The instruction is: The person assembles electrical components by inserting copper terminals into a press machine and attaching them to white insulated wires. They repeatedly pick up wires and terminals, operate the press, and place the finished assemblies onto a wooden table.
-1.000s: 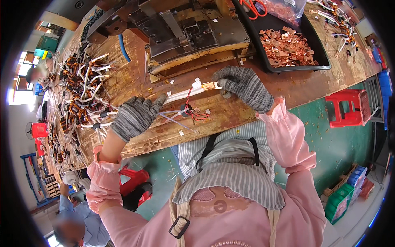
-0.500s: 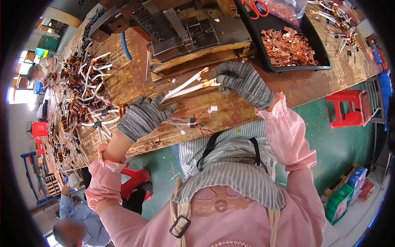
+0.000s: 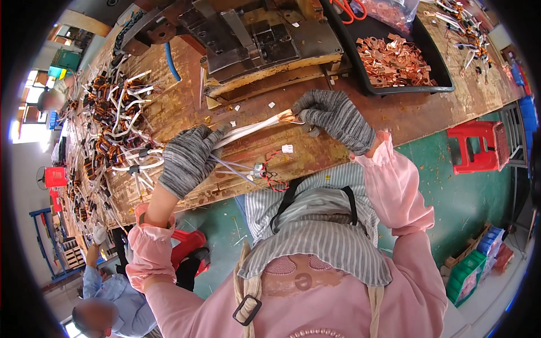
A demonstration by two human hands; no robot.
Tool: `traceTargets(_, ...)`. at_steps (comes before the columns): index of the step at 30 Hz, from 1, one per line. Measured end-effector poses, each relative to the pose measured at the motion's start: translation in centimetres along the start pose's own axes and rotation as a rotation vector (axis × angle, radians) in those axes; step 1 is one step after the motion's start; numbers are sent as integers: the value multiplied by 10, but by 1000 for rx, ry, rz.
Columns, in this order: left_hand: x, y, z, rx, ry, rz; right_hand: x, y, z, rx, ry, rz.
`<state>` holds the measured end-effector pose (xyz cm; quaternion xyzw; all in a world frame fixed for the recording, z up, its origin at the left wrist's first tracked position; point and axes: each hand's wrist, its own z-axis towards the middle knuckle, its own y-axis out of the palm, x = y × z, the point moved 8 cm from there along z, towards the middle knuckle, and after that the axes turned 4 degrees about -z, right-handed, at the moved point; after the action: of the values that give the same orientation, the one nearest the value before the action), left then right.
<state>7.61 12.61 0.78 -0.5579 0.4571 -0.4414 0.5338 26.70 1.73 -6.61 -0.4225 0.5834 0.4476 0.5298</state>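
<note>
Two white cables lie together above the bench, their bare copper ends pointing right. My left hand, in a grey knitted glove, is closed around the cables at their left part. My right hand, gloved alike, pinches at the copper ends, and its fingertips partly hide them. Thin purple wires run from beneath my left hand toward a small round part. Beside that part, thin red wires end in a small white connector.
Ahead of my hands stands a dark metal press. A black tray of copper terminals sits at the far right, near red-handled scissors. Wired copper coils pile up on the left. A co-worker is at lower left.
The two cables, spread apart before, are now side by side with their copper ends together. My left hand has shifted slightly left. The small part with red wires has turned.
</note>
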Motion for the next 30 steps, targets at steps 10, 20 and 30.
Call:
traceTargets(10,9,2,3,-93,71,63,-13,-3,0,-18,-214,-304)
traceTargets(20,14,0,6,-95,114,79,-19,0,3,-103,-454,-665)
traceTargets(30,13,2,5,-121,138,99,-15,6,1,-9,-284,-476)
